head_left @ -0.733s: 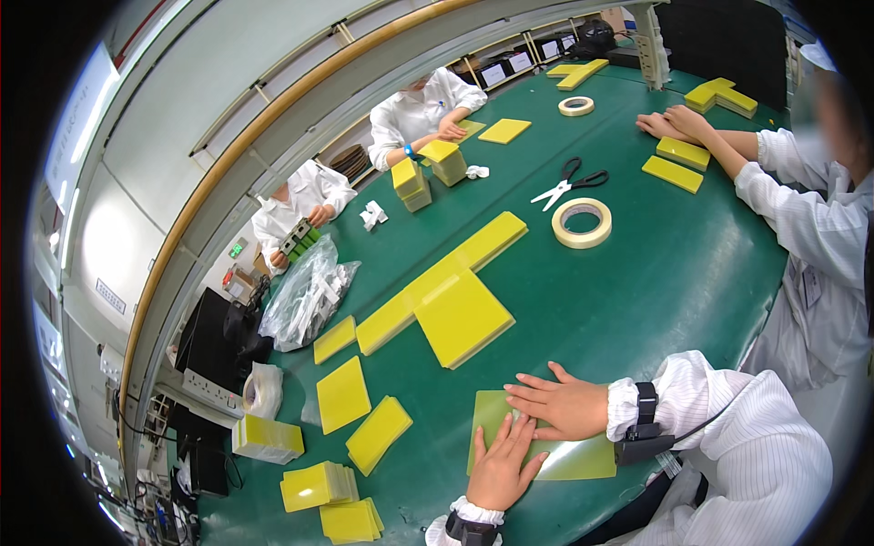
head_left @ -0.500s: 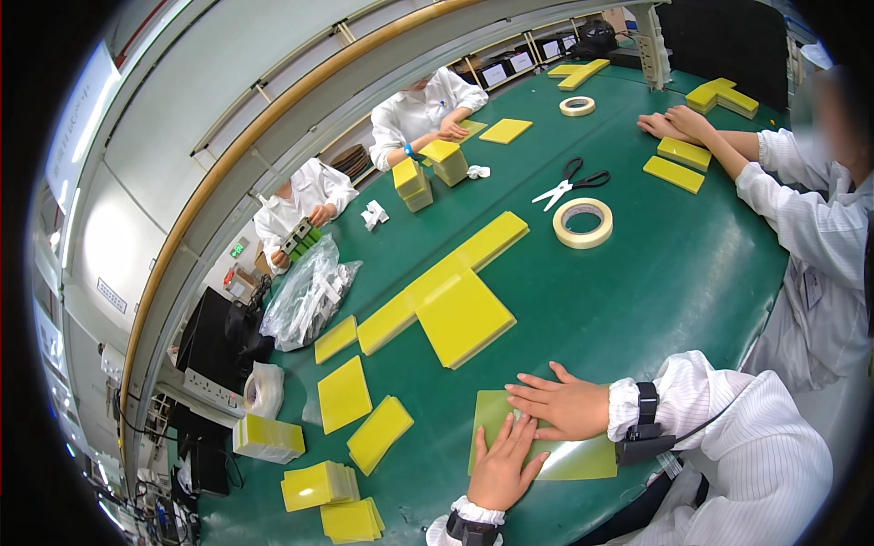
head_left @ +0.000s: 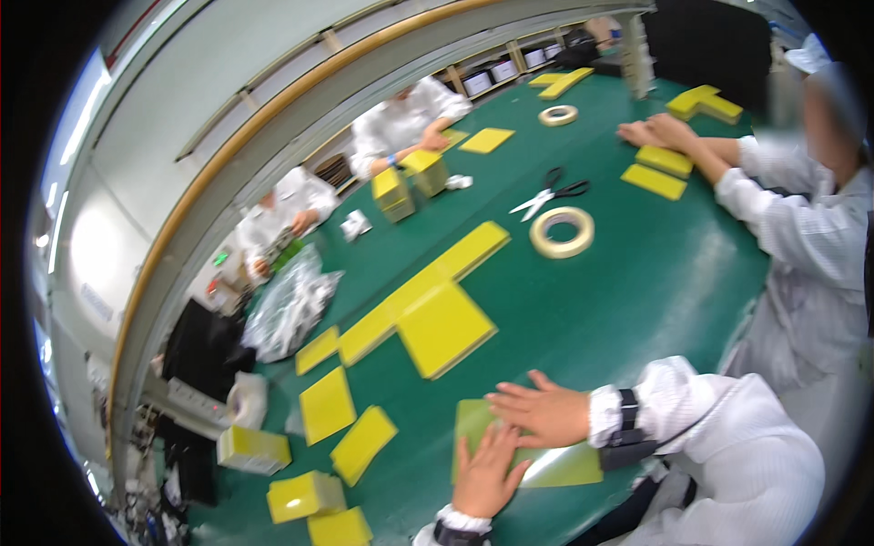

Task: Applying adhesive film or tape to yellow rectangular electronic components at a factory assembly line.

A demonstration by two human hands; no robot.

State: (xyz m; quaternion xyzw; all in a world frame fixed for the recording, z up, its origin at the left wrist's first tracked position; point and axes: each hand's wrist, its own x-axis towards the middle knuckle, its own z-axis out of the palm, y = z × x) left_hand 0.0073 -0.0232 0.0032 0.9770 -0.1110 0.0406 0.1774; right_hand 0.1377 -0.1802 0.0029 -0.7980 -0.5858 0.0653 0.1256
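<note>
A translucent yellow-green sheet lies flat on the green table near its front edge. My left hand rests on the sheet's left part, fingers stretched out. From the right, my right hand lies flat across the sheet's far part, fingers spread. The fingertips of both hands come close together over the sheet. Anything beneath the fingers is hidden. Just beyond stands a square yellow stack of sheets, touching a long row of narrow yellow stacks.
More yellow stacks lie at the left, beside a tape roll and a clear plastic bag. Scissors and a masking tape roll lie farther off. Co-workers sit at the far side and right; one person's hands rest near yellow stacks.
The whole view has shifted slightly, so everything appears a little farther left, and the picture is blurrier. My hands keep nearly the same flat pose on the sheet.
</note>
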